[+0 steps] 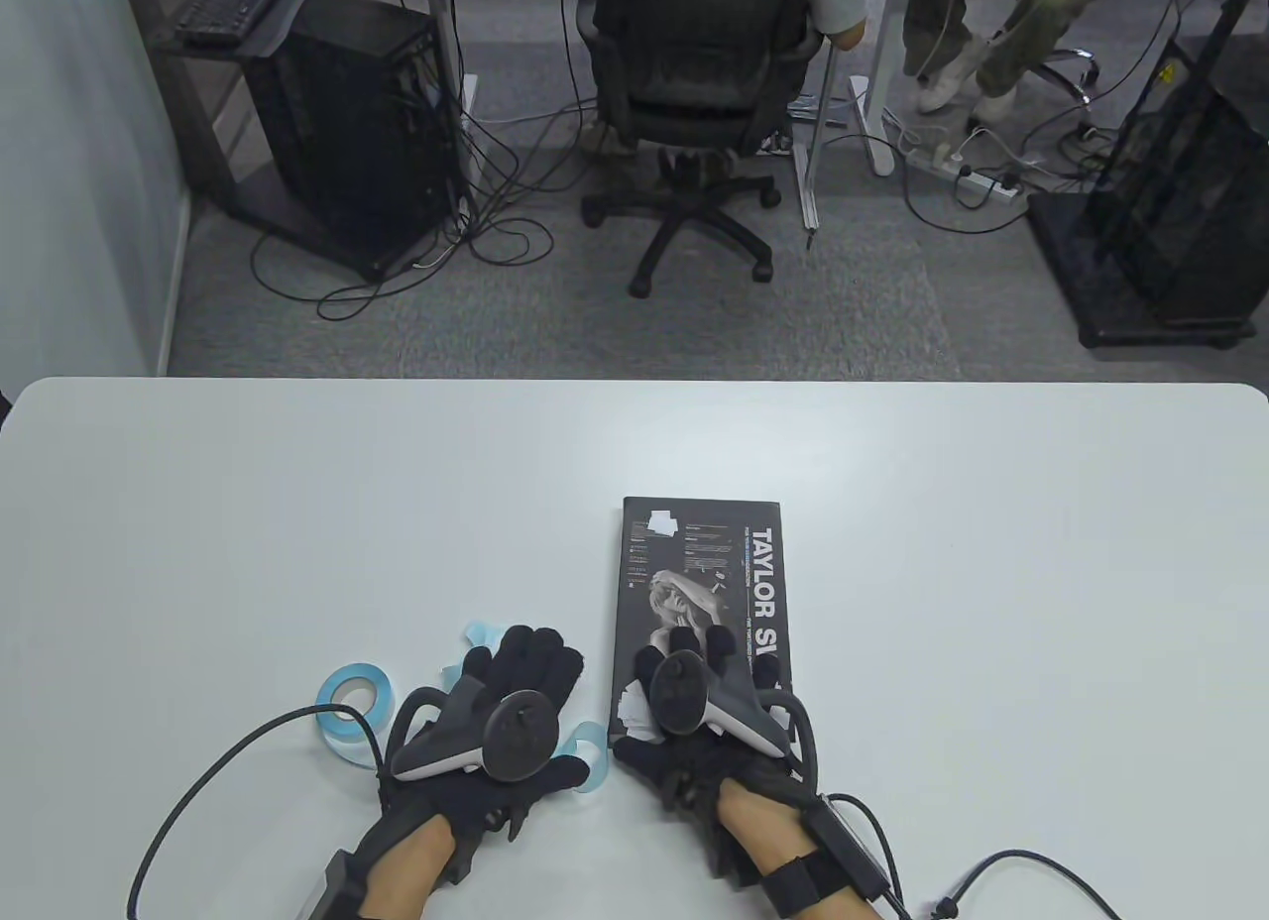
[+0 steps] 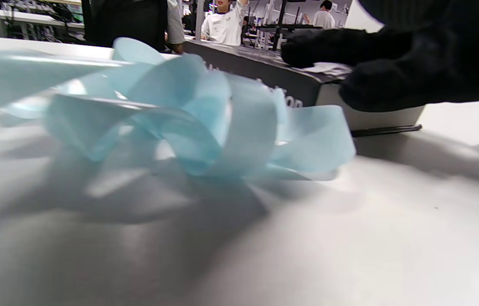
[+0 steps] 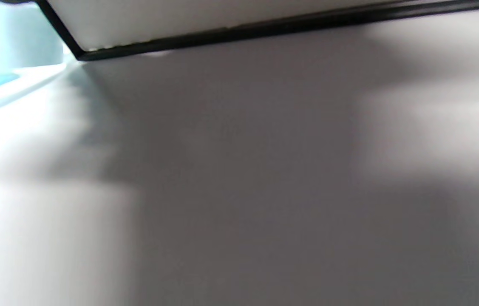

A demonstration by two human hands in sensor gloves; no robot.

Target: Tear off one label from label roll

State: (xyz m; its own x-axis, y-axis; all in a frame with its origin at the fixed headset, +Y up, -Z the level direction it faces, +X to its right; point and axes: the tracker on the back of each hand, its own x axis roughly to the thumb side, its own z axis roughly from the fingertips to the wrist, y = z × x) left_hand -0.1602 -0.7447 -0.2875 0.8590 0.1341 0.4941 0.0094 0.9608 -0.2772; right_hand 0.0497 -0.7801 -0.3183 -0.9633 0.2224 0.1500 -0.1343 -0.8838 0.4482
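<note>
The blue label roll [image 1: 349, 707] lies on the table at the near left, and its loose backing strip curls in loops [image 2: 205, 123] under and around my left hand [image 1: 525, 682]. That hand lies flat on the table with its fingers stretched out over the strip. My right hand [image 1: 694, 667] rests on the near end of a black book [image 1: 699, 583]. Its fingers press on a white label [image 1: 634, 712] at the book's near left corner. The label also shows under those fingers in the left wrist view [image 2: 324, 68].
The book carries more white labels near its far left corner [image 1: 662, 525]. The white table [image 1: 991, 563] stretches wide to the right and far side. Glove cables trail off the near edge. The right wrist view shows only the book's bottom edge [image 3: 222, 36] and the table.
</note>
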